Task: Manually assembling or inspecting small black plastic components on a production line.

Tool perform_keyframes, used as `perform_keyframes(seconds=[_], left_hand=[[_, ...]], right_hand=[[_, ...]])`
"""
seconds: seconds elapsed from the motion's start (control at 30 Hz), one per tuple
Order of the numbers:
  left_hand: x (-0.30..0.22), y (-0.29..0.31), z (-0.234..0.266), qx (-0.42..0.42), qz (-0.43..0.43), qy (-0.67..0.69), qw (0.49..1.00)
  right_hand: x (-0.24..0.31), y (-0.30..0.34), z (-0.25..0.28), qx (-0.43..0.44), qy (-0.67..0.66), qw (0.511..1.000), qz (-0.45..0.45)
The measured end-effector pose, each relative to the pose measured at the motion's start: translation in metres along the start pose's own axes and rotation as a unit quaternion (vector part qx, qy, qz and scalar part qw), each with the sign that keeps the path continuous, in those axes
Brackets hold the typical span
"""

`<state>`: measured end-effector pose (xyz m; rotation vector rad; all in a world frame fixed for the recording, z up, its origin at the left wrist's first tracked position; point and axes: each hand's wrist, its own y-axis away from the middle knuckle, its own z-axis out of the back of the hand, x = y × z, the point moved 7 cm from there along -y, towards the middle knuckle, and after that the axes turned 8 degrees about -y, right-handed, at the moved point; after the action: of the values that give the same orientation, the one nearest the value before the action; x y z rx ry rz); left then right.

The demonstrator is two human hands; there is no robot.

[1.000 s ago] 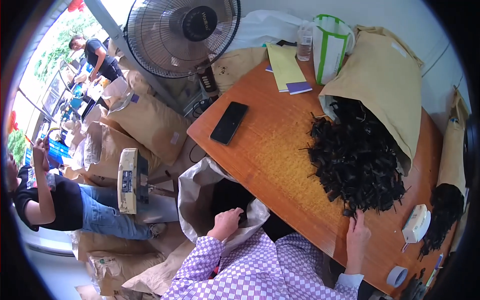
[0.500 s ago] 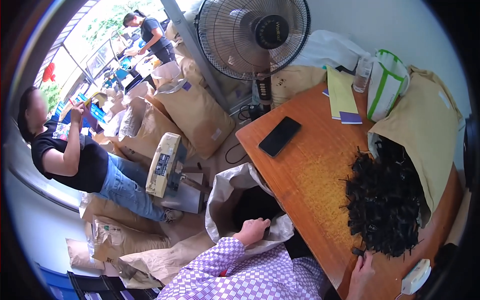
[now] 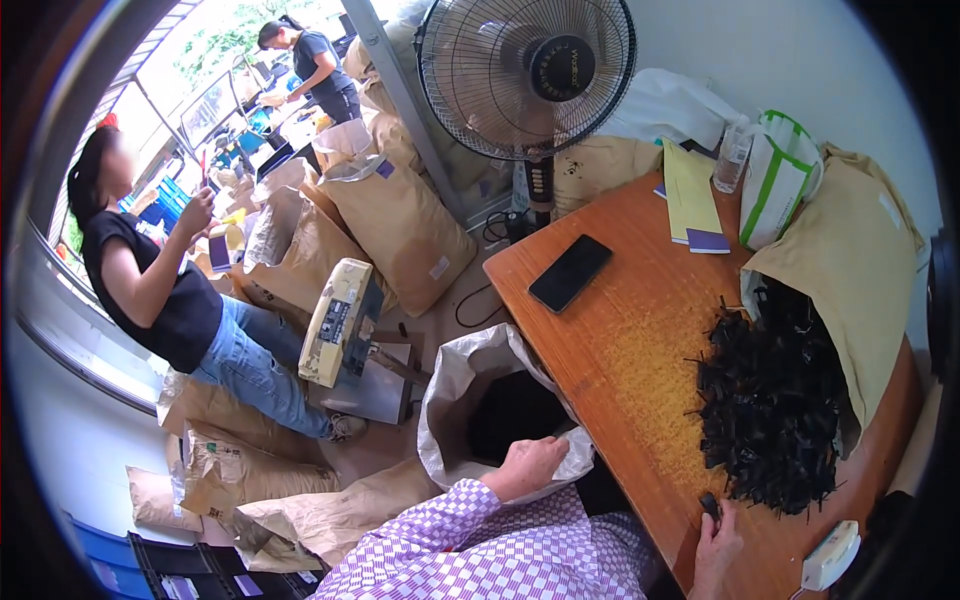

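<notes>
My left hand (image 3: 531,467) hangs over the near rim of an open pale sack (image 3: 436,440), its fingers curled together; what they hold, if anything, is hidden. Dark material (image 3: 515,415) fills the inside of that sack. At the near edge of the wooden table, my right hand (image 3: 718,545) pinches a small black piece (image 3: 709,505) between thumb and fingers. Just beyond it lies a heap of similar black pieces (image 3: 770,410), spilling from a tipped brown paper sack (image 3: 850,270). Yellowish grains (image 3: 645,385) are scattered on the table left of the heap.
On the table (image 3: 540,235) lie a black phone (image 3: 571,273), yellow paper (image 3: 690,200), a clear bottle (image 3: 732,158) and a small white device (image 3: 831,555). A fan (image 3: 525,75) stands behind. Leftward are a scale (image 3: 338,322), stuffed sacks (image 3: 400,230) and a standing person (image 3: 160,270).
My left hand has shifted slightly right over the sack, fingers still curled. The right hand's black piece now points upward. The person at left has turned and lowered their hands.
</notes>
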<state>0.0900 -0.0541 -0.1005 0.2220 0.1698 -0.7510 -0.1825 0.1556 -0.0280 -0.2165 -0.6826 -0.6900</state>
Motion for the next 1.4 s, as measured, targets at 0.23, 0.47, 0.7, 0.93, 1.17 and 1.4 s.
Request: perform_keyframes(seconds=[0.23, 0.47, 0.7, 0.93, 1.17, 1.4], left_hand=[[-0.066, 0.021, 0.018, 0.009, -0.110, 0.167, 0.980], [-0.105, 0.004, 0.044, 0.096, -0.150, 0.355, 0.918], [-0.130, -0.027, 0.056, 0.144, -0.141, 0.540, 0.817], [-0.129, -0.026, 0.043, 0.126, -0.153, 0.516, 0.833], [-0.123, -0.026, 0.022, 0.155, -0.090, 0.612, 0.770], [-0.120, -0.033, 0.027, 0.124, -0.029, 0.621, 0.773]], right_hand=[[-0.020, 0.008, -0.008, -0.033, 0.061, 0.997, 0.033], [0.006, 0.006, -0.033, -0.031, -0.425, 0.884, -0.195], [0.063, -0.007, -0.079, 0.084, -0.600, 0.781, -0.152], [0.055, 0.004, -0.095, 0.108, -0.601, 0.786, -0.100], [0.064, 0.004, -0.092, 0.123, -0.629, 0.760, -0.108], [0.059, -0.001, -0.093, 0.161, -0.589, 0.784, -0.111]])
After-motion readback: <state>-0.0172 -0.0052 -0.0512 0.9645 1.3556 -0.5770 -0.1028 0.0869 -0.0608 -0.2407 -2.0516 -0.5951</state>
